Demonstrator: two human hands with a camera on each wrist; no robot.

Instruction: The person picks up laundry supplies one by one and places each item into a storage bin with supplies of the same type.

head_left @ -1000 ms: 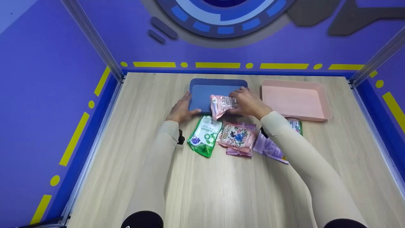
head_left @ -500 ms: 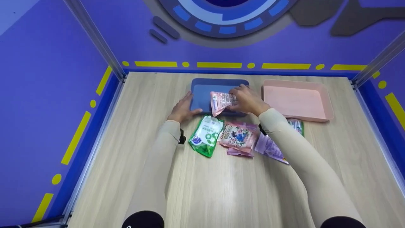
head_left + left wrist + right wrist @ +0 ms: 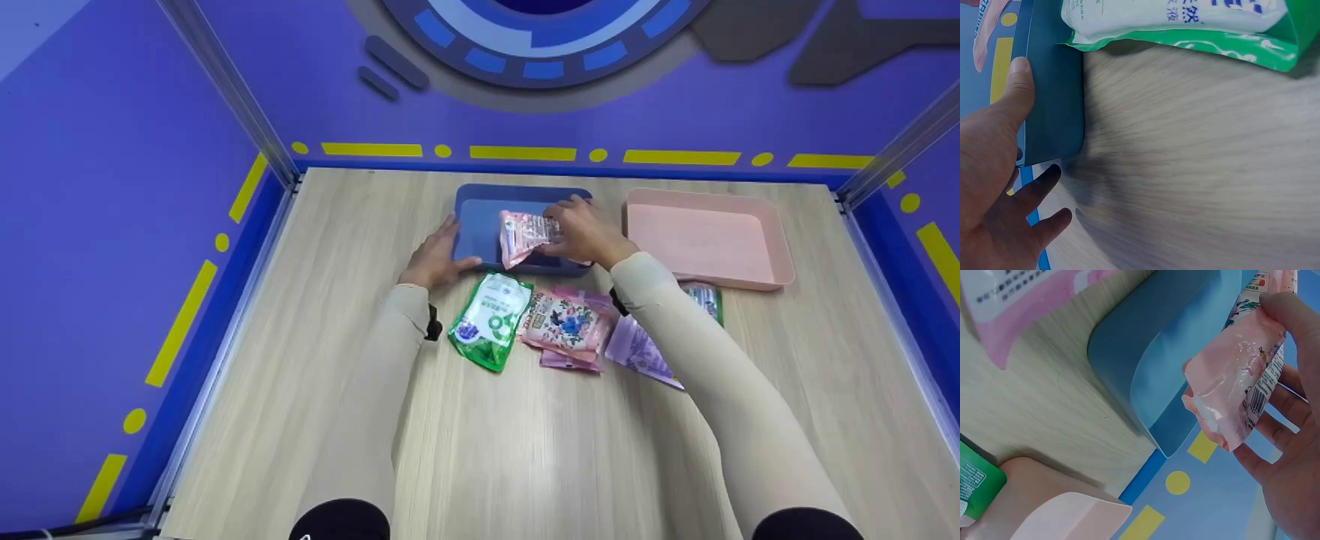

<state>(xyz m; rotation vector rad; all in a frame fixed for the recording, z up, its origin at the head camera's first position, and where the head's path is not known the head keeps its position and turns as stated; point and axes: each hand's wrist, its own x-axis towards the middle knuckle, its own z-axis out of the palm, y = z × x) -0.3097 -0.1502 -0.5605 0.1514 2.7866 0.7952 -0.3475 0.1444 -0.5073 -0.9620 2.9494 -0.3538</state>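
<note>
Right hand [image 3: 586, 231] pinching pink packet [image 3: 517, 238] above blue tray [image 3: 478, 217]. Left hand [image 3: 433, 256], fingers loosely spread, bracing tray corner. Best: lower packet level, clear of tray edge, release gently.

Glossy pink packet [image 3: 521, 236] over blue tray [image 3: 478, 217]

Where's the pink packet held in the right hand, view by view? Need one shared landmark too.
Head: upper middle of the picture, the pink packet seen against the blue tray.
Left wrist: top left corner, only a strip of it showing.
Right wrist: upper right, cut off by the top edge.
Shared landmark: blue tray, also in left wrist and right wrist.
</note>
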